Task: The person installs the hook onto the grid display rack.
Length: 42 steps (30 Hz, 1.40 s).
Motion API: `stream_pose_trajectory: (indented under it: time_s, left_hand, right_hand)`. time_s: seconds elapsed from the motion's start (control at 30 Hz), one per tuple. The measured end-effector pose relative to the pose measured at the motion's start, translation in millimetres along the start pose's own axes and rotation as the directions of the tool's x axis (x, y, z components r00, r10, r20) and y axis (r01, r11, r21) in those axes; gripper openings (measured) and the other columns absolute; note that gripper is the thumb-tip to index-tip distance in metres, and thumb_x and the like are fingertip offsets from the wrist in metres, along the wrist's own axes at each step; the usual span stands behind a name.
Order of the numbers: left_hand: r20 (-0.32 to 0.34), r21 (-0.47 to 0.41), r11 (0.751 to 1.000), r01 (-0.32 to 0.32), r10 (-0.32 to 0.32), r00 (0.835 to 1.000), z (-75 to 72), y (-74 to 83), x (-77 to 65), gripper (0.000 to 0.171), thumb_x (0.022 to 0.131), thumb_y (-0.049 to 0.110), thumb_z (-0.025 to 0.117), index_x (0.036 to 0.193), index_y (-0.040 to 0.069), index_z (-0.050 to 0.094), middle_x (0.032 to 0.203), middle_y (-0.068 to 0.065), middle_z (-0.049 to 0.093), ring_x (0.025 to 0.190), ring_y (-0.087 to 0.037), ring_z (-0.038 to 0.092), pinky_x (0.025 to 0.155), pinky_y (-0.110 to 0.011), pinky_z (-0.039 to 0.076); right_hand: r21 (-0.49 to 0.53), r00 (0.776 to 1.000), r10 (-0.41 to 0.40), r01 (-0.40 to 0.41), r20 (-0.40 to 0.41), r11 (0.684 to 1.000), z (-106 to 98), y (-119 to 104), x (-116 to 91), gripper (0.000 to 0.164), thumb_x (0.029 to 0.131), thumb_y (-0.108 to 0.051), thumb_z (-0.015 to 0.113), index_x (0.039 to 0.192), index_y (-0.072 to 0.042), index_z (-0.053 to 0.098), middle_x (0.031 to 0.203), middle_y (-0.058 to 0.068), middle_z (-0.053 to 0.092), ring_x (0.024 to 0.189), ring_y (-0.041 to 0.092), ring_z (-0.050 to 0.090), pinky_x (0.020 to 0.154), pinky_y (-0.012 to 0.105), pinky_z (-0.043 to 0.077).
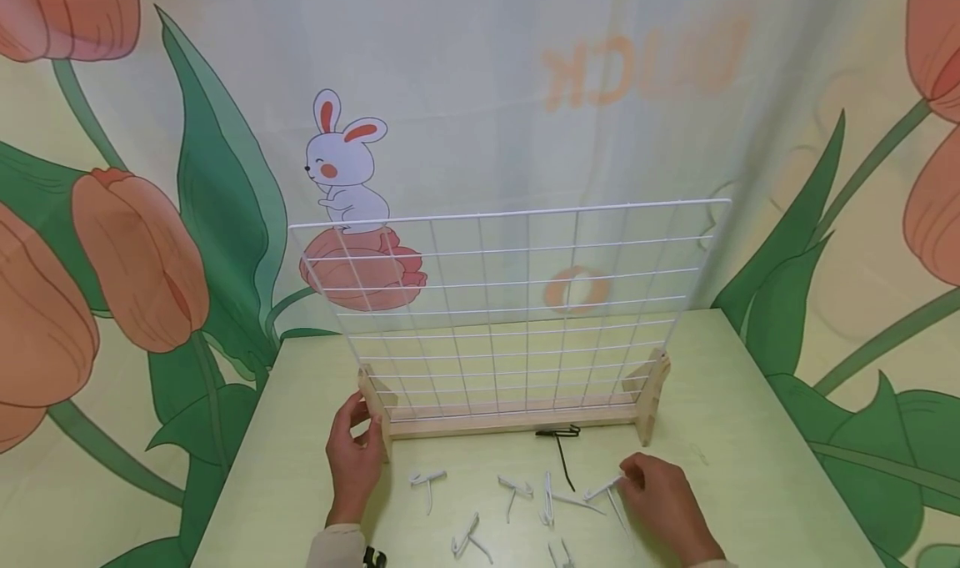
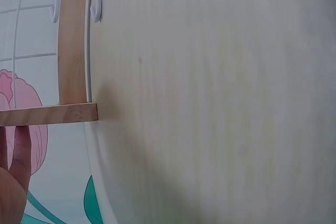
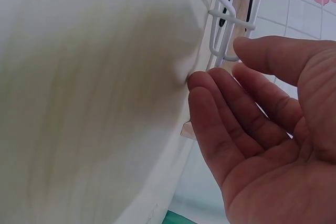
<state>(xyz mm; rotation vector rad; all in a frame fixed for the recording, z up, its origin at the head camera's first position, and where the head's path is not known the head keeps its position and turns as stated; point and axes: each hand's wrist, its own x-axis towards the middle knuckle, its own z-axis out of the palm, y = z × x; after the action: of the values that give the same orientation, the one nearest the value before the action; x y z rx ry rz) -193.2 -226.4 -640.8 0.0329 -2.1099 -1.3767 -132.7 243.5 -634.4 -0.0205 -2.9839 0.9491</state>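
The left hand (image 1: 352, 465) has its grip relaxed, fingers resting against the outer side of the left upright (image 1: 377, 407) of a wooden stand (image 1: 510, 423), which carries a white wire grid (image 1: 504, 213) on the worktop (image 1: 247, 476). The right hand (image 1: 667, 501) seems to pinch one end of a white hook (image 1: 601, 490), the contact partly hidden; this hook is right of the other white hooks (image 1: 430, 477), a black hook (image 1: 557, 433) nearer the stand
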Motion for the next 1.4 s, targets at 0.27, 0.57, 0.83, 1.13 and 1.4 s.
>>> stream_pose_trajectory:
  time_s: [0.27, 0.57, 0.83, 1.13, 1.4]
  left_hand:
    - [-0.006, -0.004, 1.0, -0.002, 0.002, 1.0, 0.7, 0.7, 0.7, 0.05, 0.098, -0.001, 0.071, 0.146, 0.013, 0.059, 0.123, -0.012, 0.069, 0.11, -0.013, 0.065, 0.076, -0.007, 0.053]
    - [-0.03, -0.011, 1.0, 0.015, -0.016, 0.999, 2.3, 18.1, 0.5, 0.051, 0.095, -0.01, 0.069, 0.144, 0.004, 0.059, 0.122, -0.022, 0.068, 0.111, -0.032, 0.066, 0.076, -0.009, 0.054]
    - [-0.022, -0.013, 1.0, 0.013, -0.013, 1.0, 1.4, 14.5, 0.4, 0.052, 0.097, -0.008, 0.069, 0.146, 0.004, 0.058, 0.124, -0.021, 0.067, 0.112, -0.031, 0.065, 0.077, -0.009, 0.054]
    - [0.006, 0.011, 1.0, 0.012, -0.012, 1.0, -0.4, -4.8, -0.2, 0.051, 0.1, 0.003, 0.069, 0.149, 0.014, 0.057, 0.126, -0.011, 0.068, 0.113, -0.016, 0.065, 0.078, -0.009, 0.054]
    - [0.018, 0.0, 1.0, 0.029, -0.029, 0.999, 0.5, -5.3, -0.6, 0.051, 0.1, 0.003, 0.069, 0.149, 0.015, 0.057, 0.127, -0.011, 0.068, 0.113, -0.004, 0.062, 0.079, -0.008, 0.054]
  right_hand:
    - [0.019, 1.0, 0.016, -0.016, -0.012, 1.0, -1.0, -3.7, 0.2, 0.01, 0.088, -0.011, 0.081, 0.098, -0.011, 0.078, 0.089, -0.003, 0.076, 0.086, 0.014, 0.071, 0.074, 0.034, 0.057]
    - [0.008, 0.997, 0.07, -0.071, 0.017, 0.997, -6.6, -11.7, -5.6, 0.012, 0.091, -0.016, 0.079, 0.102, -0.01, 0.078, 0.092, -0.004, 0.076, 0.084, 0.014, 0.069, 0.074, 0.037, 0.057]
    - [0.015, 0.991, 0.128, -0.129, 0.047, 0.992, -6.4, -19.5, -13.3, 0.014, 0.09, -0.017, 0.08, 0.103, -0.011, 0.078, 0.092, -0.004, 0.075, 0.084, 0.012, 0.066, 0.074, 0.038, 0.056]
    - [0.019, 0.988, 0.143, -0.145, 0.061, 0.989, 5.9, -20.6, -23.4, 0.019, 0.087, -0.018, 0.086, 0.103, -0.011, 0.078, 0.088, -0.006, 0.072, 0.08, 0.009, 0.061, 0.072, 0.035, 0.053]
    - [0.001, 0.992, 0.124, -0.124, 0.039, 0.992, 15.3, -20.9, -29.0, 0.016, 0.084, -0.016, 0.088, 0.095, -0.013, 0.077, 0.08, -0.008, 0.068, 0.075, 0.008, 0.059, 0.069, 0.034, 0.051]
